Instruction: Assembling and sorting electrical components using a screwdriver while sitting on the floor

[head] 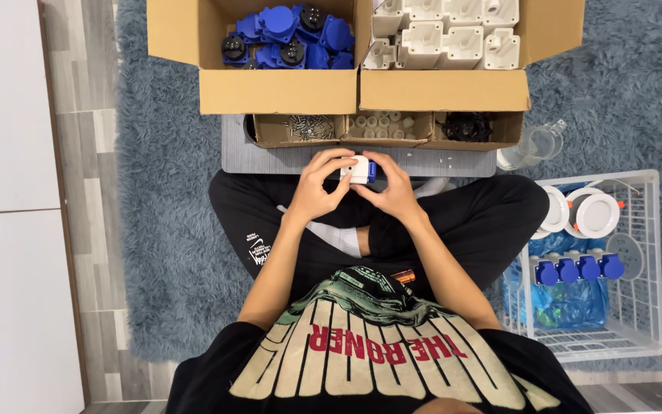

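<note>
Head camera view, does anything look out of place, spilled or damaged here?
Nothing stands out. Both hands, left hand and right hand, hold a small white and blue part; the cardboard boxes and wire basket keep their parts sorted.

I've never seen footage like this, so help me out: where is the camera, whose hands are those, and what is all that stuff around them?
The one picture comes from a camera on a person's head, looking down. The person sits cross-legged on a blue rug. The left hand and right hand together hold a small white and blue part over a grey board. Beyond it, one box holds blue pieces and another box white ones; small trays hold screws and bits. A white basket stands to the right.
</note>
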